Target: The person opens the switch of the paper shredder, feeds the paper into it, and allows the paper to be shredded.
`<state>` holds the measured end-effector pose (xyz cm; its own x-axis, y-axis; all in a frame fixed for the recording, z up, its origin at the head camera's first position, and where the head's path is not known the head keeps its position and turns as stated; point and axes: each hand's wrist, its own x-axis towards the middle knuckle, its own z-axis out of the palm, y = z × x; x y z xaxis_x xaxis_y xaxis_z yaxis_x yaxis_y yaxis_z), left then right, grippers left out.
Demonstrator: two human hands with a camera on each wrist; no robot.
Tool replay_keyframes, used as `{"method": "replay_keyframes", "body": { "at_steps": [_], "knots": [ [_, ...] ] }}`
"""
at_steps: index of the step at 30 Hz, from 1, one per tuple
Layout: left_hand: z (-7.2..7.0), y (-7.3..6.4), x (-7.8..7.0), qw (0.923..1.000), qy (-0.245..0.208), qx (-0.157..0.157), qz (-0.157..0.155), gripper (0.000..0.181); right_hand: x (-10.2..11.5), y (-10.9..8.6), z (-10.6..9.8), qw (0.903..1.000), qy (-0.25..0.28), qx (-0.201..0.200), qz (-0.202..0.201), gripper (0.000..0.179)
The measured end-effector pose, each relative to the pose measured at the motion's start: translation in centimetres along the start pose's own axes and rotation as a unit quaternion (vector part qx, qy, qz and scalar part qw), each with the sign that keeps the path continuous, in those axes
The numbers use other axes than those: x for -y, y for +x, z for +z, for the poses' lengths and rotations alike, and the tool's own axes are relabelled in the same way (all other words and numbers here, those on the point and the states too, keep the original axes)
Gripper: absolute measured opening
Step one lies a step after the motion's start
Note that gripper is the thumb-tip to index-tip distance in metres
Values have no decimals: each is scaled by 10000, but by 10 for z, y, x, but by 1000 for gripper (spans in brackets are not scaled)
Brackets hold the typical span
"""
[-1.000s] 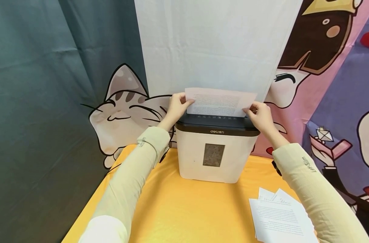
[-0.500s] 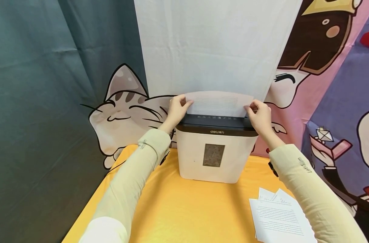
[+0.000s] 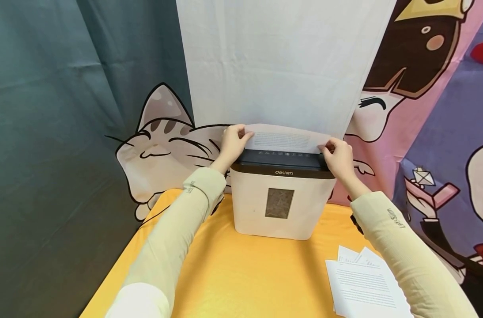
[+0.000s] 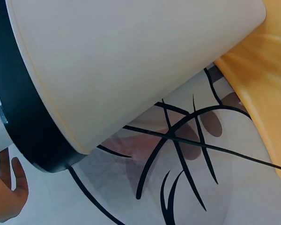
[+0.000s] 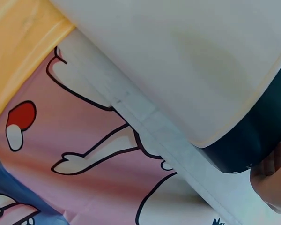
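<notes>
A printed sheet of paper (image 3: 281, 138) stands upright in the top of a paper shredder (image 3: 249, 198) with a white body and a dark lid. My left hand (image 3: 234, 140) pinches the sheet's left edge between thumb and fingers. At the opposite edge, my right hand (image 3: 338, 154) pinches it too, close over the lid. The sheet's lower part is hidden inside the shredder. In the left wrist view, the left hand (image 4: 8, 190) shows beside the dark lid (image 4: 33, 126). The right wrist view has the right hand (image 5: 271, 180) at the lid's end.
Several printed sheets (image 3: 364, 287) lie in a loose pile at the front right of the yellow tablecloth (image 3: 245, 274). Behind the shredder hangs a cartoon-printed curtain (image 3: 281, 62). A thin dark cable (image 4: 215, 149) runs beside the shredder at the left.
The sheet has sunk lower into the shredder, so less of it shows above the lid. My right hand has shifted slightly left; both hands keep pinching the edges.
</notes>
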<state>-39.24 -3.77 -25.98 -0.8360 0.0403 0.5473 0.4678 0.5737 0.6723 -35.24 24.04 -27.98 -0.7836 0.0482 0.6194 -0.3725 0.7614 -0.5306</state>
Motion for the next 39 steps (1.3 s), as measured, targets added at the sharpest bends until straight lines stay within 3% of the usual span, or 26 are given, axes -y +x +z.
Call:
{"method": "replay_keyframes", "body": {
  "at_steps": [13, 23, 39],
  "knots": [
    [4, -7, 9, 9996, -186, 165, -100, 16, -4, -4, 7, 9998, -116, 135, -67, 11],
    [10, -9, 12, 9998, -158, 119, -41, 13, -4, -4, 10, 9998, -104, 161, -74, 11],
    [12, -12, 18, 9992, -170, 354, 35, 11, -5, -8, 10, 9997, -70, 159, -191, 10]
  ]
}}
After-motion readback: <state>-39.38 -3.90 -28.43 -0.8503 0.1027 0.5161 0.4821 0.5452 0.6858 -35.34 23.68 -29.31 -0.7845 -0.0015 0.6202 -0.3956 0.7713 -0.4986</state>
